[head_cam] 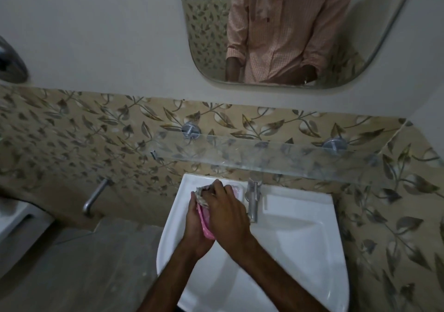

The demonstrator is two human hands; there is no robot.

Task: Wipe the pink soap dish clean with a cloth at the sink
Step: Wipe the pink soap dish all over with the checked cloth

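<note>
Over the left side of the white sink (295,244), my left hand (195,225) grips a pink soap dish (207,223) from the left, holding it on edge. My right hand (225,213) lies across it from the right, fingers closed on a small greyish cloth (201,192) pressed against the dish's far end. Most of the dish is hidden between my hands. A second pink piece (236,189) lies on the sink's back ledge beyond my right hand.
A steel tap (253,201) stands at the sink's back, just right of my hands. A glass shelf (276,158) juts out above it, under a wall mirror (300,30). A metal pipe (95,197) sticks out of the leaf-patterned tiles on the left.
</note>
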